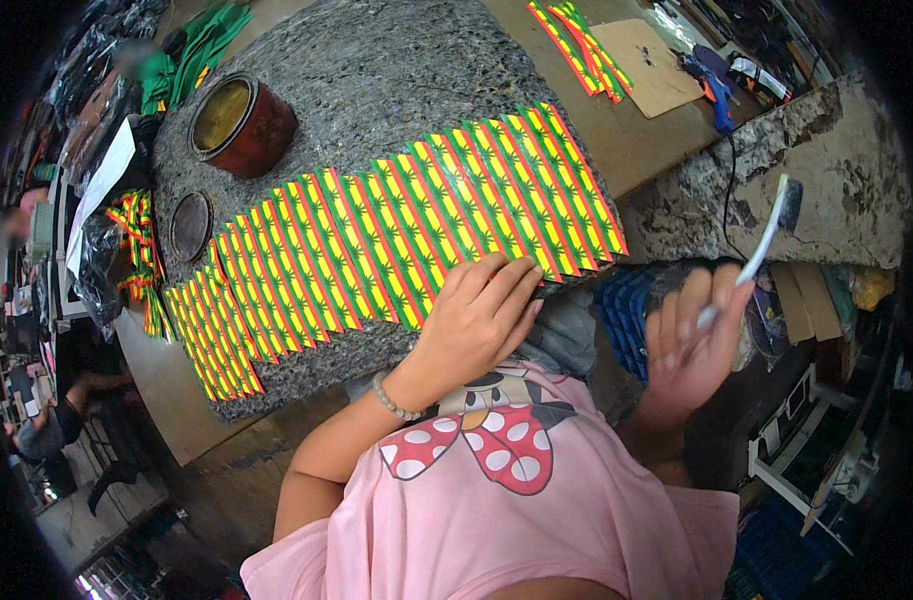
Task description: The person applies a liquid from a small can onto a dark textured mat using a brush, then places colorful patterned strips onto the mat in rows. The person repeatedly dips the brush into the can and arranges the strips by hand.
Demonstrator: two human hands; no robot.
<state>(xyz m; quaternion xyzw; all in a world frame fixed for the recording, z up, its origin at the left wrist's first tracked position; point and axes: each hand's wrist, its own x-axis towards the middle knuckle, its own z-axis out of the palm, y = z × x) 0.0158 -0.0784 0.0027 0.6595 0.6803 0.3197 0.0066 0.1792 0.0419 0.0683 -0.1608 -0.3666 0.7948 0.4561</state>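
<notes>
A row of slant-cut strips [376,235], striped red, yellow and green with dark leaf prints, lies side by side across a grey speckled pad [376,70]. My left hand [484,305] rests over the lower edge of the row towards its right end, fingers bent and laid on the strips. A beaded bracelet circles that wrist. Raised to the right of the pad, my right hand [691,335] is closed round the pale handle of a toothbrush-like brush [774,228] with dark bristles. The brush is clear of the strips, and this hand is slightly blurred.
An open reddish tin [261,135] stands on the pad's upper left, with a round lid [190,226] below it. More striped strips [581,50] lie at the far right beside a brown card [648,65] and a blue glue gun [716,95]. Tangled strips [136,240] hang at the left.
</notes>
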